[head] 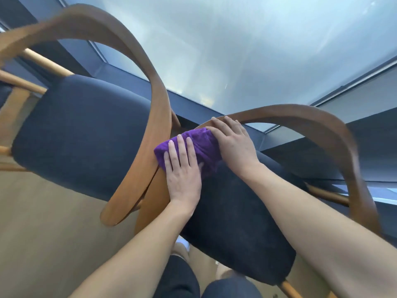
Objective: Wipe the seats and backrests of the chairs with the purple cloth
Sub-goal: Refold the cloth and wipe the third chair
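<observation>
The purple cloth [200, 145] lies bunched on the far left corner of the dark blue seat [236, 214] of the right chair, against its curved wooden backrest [300, 117]. My left hand [182, 168] presses flat on the cloth's near side, fingers spread. My right hand [232, 143] lies over the cloth's far side, fingertips touching the backrest rail. A second chair with a dark blue seat [79, 134] and a curved wooden backrest [137, 67] stands to the left, its backrest end close to the cloth.
A glossy pale table top [236, 50] with a dark frame runs behind both chairs. The floor [53, 233] is light wood. My knees in dark shorts [214, 282] show at the bottom, close to the right chair's front edge.
</observation>
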`<state>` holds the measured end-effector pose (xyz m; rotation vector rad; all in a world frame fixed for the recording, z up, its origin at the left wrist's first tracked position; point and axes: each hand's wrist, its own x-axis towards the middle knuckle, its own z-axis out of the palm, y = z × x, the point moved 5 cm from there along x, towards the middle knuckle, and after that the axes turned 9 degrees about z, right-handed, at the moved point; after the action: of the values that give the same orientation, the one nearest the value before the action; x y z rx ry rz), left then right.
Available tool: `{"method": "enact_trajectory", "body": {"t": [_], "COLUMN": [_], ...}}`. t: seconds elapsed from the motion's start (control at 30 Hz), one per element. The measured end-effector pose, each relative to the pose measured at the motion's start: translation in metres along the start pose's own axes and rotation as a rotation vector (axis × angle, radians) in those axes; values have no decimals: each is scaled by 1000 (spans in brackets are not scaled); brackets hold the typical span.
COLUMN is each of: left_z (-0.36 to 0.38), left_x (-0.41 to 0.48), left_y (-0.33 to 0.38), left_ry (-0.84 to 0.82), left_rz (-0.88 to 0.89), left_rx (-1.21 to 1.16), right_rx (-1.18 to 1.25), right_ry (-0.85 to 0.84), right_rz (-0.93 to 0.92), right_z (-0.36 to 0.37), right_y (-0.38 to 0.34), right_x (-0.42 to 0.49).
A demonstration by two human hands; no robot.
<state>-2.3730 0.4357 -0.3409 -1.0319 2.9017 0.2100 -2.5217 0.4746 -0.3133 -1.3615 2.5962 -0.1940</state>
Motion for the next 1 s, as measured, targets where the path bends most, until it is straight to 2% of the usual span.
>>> {"method": "enact_trajectory", "body": {"t": [0.13,0.23,0.37,0.57,0.77,0.87,1.0], "left_z": [-3,0,2,-7,-13,-13,-15], "left_x": [61,104,125,112,96,112,146], "left_y": [37,70,99,69,50,70,129], "left_ry": [9,-50,-51,42,0,-27,-62], "left_rz": [110,210,243,320,314,278,410], "left_rx": [4,-2,26,1,61,81,-29], "right_rx": [-44,-85,-83,-74,-85,-105,-87], "right_ry": [16,11,32,20,-34,30,186], "right_rz": [175,194,196,189,208,210,249], "right_z": [-14,-26,-38,-43,-46,-52,-69], "right_y": [48,79,100,104,100,113,142], "right_x": [7,5,5,5,4,2,-7]}}
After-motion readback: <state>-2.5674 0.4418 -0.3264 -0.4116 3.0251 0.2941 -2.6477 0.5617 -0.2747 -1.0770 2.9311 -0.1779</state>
